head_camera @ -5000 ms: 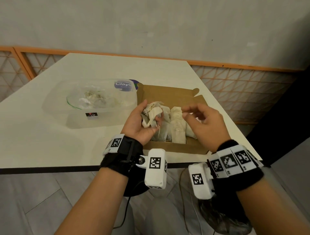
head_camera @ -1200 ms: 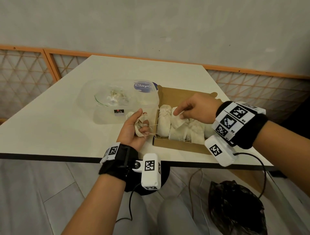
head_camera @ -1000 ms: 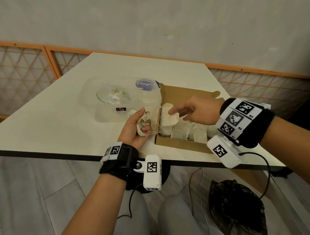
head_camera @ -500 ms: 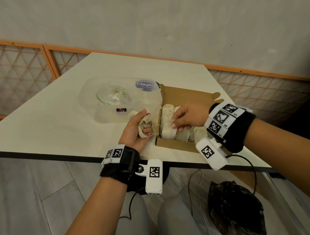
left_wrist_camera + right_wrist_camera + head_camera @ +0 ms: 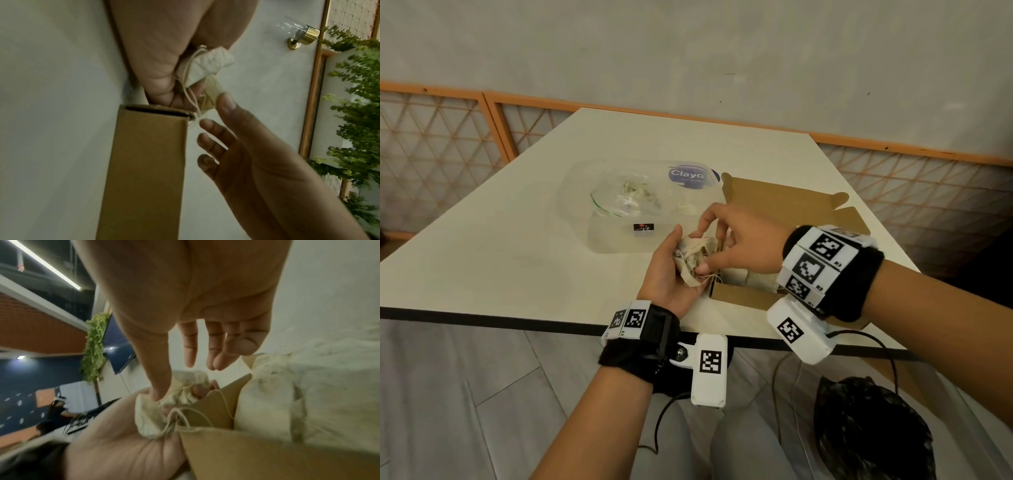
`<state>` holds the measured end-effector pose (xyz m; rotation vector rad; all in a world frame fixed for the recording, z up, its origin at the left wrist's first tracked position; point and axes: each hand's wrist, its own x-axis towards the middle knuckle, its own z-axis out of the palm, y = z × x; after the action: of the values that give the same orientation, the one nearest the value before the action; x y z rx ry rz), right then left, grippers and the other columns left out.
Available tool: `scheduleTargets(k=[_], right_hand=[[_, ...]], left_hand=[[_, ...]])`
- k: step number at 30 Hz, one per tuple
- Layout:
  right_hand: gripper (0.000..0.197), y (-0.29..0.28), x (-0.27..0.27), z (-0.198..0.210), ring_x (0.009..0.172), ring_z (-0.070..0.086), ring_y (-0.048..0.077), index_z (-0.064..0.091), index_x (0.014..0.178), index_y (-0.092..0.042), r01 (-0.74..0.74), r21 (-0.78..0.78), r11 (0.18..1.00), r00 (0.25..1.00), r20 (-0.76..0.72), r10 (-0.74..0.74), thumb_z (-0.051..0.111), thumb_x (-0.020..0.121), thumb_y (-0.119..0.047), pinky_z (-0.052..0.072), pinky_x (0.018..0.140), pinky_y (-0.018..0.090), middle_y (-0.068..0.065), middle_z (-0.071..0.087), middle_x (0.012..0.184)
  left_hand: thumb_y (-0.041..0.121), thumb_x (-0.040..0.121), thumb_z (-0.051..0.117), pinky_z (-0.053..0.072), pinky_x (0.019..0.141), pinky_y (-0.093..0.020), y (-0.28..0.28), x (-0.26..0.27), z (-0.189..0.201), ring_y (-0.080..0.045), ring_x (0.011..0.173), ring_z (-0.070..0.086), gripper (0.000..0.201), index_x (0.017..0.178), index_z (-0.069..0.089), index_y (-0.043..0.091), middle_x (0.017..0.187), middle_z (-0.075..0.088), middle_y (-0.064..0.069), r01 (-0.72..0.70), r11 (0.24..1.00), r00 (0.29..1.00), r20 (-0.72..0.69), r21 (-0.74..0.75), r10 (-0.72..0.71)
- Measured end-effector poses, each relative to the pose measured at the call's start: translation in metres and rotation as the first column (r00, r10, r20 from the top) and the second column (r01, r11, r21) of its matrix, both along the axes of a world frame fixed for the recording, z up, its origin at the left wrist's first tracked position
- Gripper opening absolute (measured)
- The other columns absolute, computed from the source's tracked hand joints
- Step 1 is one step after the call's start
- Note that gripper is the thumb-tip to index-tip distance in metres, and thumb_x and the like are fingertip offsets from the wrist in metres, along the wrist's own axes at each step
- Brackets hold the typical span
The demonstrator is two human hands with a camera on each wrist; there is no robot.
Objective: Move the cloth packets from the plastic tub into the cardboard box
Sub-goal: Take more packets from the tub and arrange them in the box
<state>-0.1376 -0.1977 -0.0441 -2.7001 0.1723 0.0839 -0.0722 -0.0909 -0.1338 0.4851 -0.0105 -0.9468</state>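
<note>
My left hand grips a bunch of cream cloth packets with loose strings, just left of the cardboard box at the table's near edge. My right hand reaches over the box's left wall with its fingers spread. Its thumb rests on the bunch, and the other fingers hang above it. The left wrist view shows the packets in my left hand above the box corner. Several packets lie inside the box. The clear plastic tub stands left of the box.
A crumpled clear bag and a few scraps lie in the tub, and a blue-labelled lid sits at its back. The table's front edge is near my wrists. A black bag lies on the floor below.
My right hand has left the packets in the box and moved left onto the bunch in my left hand. The left hand has stayed beside the box, still holding the bunch.
</note>
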Motion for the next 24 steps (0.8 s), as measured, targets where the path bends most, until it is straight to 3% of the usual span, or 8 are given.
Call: scheduleTargets(k=[3,6,8,10,13,17,21,24], right_hand=[[0.021,0.004,0.009,-0.002,0.077,0.049,0.009,0.062,0.103,-0.016,-0.022,-0.098,0.995,0.998,0.062,0.028,0.065,0.084,-0.025,0.036,0.064,0.024,-0.003,0.051,0.092],[0.007,-0.003,0.015,0.000,0.067,0.053,0.005,0.064,0.092,-0.013,0.087,0.154,0.984,0.987,0.121,-0.106,0.060,0.088,-0.017,0.041,0.060,0.019,-0.006,0.059,0.077],[0.004,-0.009,0.015,0.003,0.059,0.057,0.006,0.060,0.085,-0.014,0.160,0.393,0.906,0.972,0.095,-0.213,0.060,0.089,-0.013,0.044,0.053,0.014,-0.001,0.060,0.076],[0.007,-0.015,0.015,0.006,0.052,0.058,0.003,0.059,0.083,-0.016,0.192,0.480,0.856,0.958,0.095,-0.269,0.059,0.089,-0.011,0.045,0.050,0.014,0.000,0.060,0.074],[0.008,-0.022,0.014,0.011,0.060,0.060,0.007,0.063,0.093,-0.014,0.212,0.446,0.869,0.956,0.088,-0.279,0.056,0.090,-0.011,0.047,0.054,0.016,-0.001,0.061,0.076],[0.018,-0.029,0.006,0.015,0.062,0.058,0.007,0.062,0.099,-0.011,0.223,0.347,0.911,0.969,0.022,-0.245,0.053,0.087,-0.002,0.045,0.059,0.019,0.002,0.063,0.074],[0.015,-0.032,-0.007,0.015,0.049,0.054,-0.004,0.064,0.092,-0.012,0.144,0.119,0.982,0.989,-0.060,-0.138,0.051,0.090,-0.005,0.037,0.050,0.003,-0.007,0.062,0.066],[0.020,-0.038,-0.011,0.017,0.062,0.057,0.004,0.066,0.090,-0.008,0.174,0.024,0.984,0.985,-0.024,-0.173,0.046,0.092,-0.011,0.044,0.059,0.014,-0.006,0.061,0.068]], left_hand=[[0.042,0.098,0.038,0.040,0.042,-0.014,-0.001,-0.001,-0.002,-0.009,0.046,0.056,0.042,0.094,0.063,0.009,0.072,0.063,-0.005,0.030,0.999,0.999,0.033,0.019,-0.030],[0.047,0.095,0.042,0.033,0.036,-0.011,-0.003,0.000,-0.002,-0.006,0.048,0.056,0.043,0.089,0.068,0.013,0.070,0.062,-0.002,0.017,0.998,0.996,0.085,0.067,-0.022],[0.049,0.090,0.049,0.031,0.031,-0.011,-0.003,-0.001,0.000,-0.003,0.046,0.051,0.040,0.095,0.065,0.013,0.073,0.059,-0.001,-0.018,0.997,0.991,0.134,0.081,0.007],[0.049,0.083,0.055,0.027,0.030,-0.011,-0.002,-0.004,0.004,-0.002,0.042,0.045,0.037,0.096,0.060,0.015,0.071,0.056,0.001,-0.038,0.994,0.981,0.194,0.102,0.018],[0.040,0.090,0.052,0.019,0.033,-0.009,0.000,-0.008,0.006,-0.002,0.040,0.040,0.025,0.081,0.060,0.018,0.057,0.053,0.006,-0.067,0.990,0.972,0.234,0.127,0.036],[0.041,0.090,0.051,0.024,0.030,-0.010,0.000,-0.005,0.003,-0.001,0.039,0.041,0.025,0.085,0.054,0.017,0.059,0.053,0.006,-0.092,0.991,0.975,0.209,0.100,0.070],[0.042,0.094,0.049,0.025,0.029,-0.012,-0.001,0.001,-0.002,-0.002,0.040,0.043,0.026,0.082,0.048,0.018,0.061,0.049,0.005,-0.155,0.985,0.978,0.152,0.070,0.143],[0.044,0.095,0.046,0.024,0.029,-0.012,0.000,0.002,-0.004,-0.001,0.040,0.044,0.029,0.082,0.049,0.019,0.055,0.047,0.005,-0.151,0.987,0.981,0.129,0.052,0.143]])
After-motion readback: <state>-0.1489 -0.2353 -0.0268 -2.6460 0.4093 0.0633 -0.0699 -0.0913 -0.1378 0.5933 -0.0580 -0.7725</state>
